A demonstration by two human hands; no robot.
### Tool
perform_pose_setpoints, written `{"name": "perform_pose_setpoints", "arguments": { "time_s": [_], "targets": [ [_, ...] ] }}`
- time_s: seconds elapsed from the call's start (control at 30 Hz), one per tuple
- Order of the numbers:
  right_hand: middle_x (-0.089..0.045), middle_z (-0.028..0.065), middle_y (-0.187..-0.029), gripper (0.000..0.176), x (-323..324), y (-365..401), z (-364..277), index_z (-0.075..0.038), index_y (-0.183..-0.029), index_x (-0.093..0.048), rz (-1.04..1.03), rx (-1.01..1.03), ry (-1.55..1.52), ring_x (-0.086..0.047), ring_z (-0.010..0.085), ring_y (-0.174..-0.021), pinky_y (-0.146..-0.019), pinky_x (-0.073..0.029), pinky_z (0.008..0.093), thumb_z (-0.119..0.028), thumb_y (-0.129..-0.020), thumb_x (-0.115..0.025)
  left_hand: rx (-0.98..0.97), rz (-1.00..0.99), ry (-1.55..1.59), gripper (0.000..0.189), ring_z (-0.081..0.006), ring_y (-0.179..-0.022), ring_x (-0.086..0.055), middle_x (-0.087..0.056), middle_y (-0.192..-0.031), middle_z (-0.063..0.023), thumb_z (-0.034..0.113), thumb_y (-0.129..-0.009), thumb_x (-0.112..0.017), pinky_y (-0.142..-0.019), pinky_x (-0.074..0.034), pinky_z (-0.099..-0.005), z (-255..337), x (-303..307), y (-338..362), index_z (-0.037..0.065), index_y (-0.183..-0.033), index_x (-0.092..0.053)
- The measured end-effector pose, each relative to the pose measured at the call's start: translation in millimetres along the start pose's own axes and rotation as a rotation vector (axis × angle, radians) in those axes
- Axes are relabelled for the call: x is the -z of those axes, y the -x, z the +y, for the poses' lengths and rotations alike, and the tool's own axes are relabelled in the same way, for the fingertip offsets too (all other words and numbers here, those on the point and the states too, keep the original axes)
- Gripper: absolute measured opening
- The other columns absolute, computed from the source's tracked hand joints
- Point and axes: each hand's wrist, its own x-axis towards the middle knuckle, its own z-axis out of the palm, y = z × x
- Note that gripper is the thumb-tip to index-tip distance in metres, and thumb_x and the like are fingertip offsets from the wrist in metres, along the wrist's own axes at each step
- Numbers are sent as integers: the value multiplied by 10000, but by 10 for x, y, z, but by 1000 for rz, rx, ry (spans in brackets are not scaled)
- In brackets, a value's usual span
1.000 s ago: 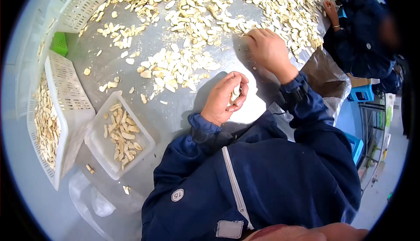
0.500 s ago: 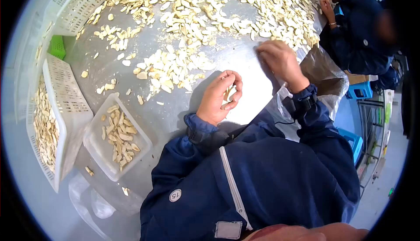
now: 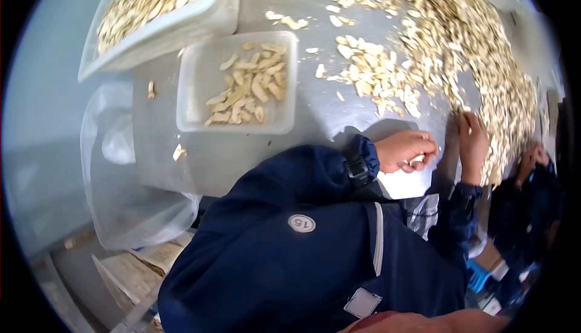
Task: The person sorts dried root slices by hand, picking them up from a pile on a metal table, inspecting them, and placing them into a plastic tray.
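My left hand (image 3: 407,150) is curled closed, palm partly up, with a pale dried slice (image 3: 416,160) showing between the fingers. How many slices it holds is hidden. My right hand (image 3: 473,146) reaches to the near edge of a large spread of pale dried slices (image 3: 451,27) on the metal table (image 3: 290,151). Its fingers are drawn together and their tips meet the slices; what is between them I cannot make out. A smaller heap of slices (image 3: 378,73) lies just beyond my left hand.
At my left stands a translucent plastic box (image 3: 237,128) with longer slices. Behind it is a white basket (image 3: 221,15) full of slices. A clear plastic bag (image 3: 142,212) hangs at the table's left edge. Another person (image 3: 526,206) works at far right.
The view has swung left, so the box and basket appear nearer the middle. My right hand has moved from above the bare table to the edge of the slices. My left hand stays curled.
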Motion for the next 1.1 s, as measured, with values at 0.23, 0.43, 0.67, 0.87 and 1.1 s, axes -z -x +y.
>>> {"name": "perform_pose_setpoints", "arguments": {
  "time_s": [0.23,0.43,0.67,0.87,1.1],
  "targets": [
    [-736,183,-908,255,80,-200,-235,-38,-1176,-675,-117,-91,-123,-732,330,-804,-718,-547,401,-252,-1055,-609,41,13,-1,176,-120,-606,-523,-600,-820,-68,200,-1029,-555,-426,-314,-231,-26,-22,-22,33,-1061,-599],
    [-761,126,-1134,388,386,-503,-1500,-49,-1428,-587,-532,39,-763,-722,170,-980,-848,-561,308,-75,-1044,-635,69,59,-14,198,-112,-606,-537,-599,-816,-62,233,-1040,-554,-441,-333,-235,-25,-68,-16,41,-1058,-600],
    [-630,130,-1438,547,557,-551,-1800,-54,-1554,-470,-389,289,-763,-619,249,-1309,-1082,-505,377,-52,-1031,-632,17,4,21,195,-111,-587,-528,-603,-815,-66,228,-1031,-569,-438,-329,-227,-80,-2,-30,37,-1043,-608],
    [-651,145,-1383,511,108,-74,-722,-111,-1380,-660,-127,381,-86,-599,366,-1305,-1084,-487,457,-58,-880,-753,38,-18,-28,144,-105,-623,-545,-608,-825,-45,195,-1007,-580,-453,-361,-232,14,-39,25,61,-1042,-621],
    [-674,177,-1310,292,258,1004,33,-31,-1238,-708,84,-42,29,-607,387,-1252,-1072,-477,454,-93,-957,-665,180,154,-65,129,-78,-637,-479,-545,-887,-31,175,-1059,-534,-445,-304,-194,231,-223,157,55,-1084,-575]
  ]
}}
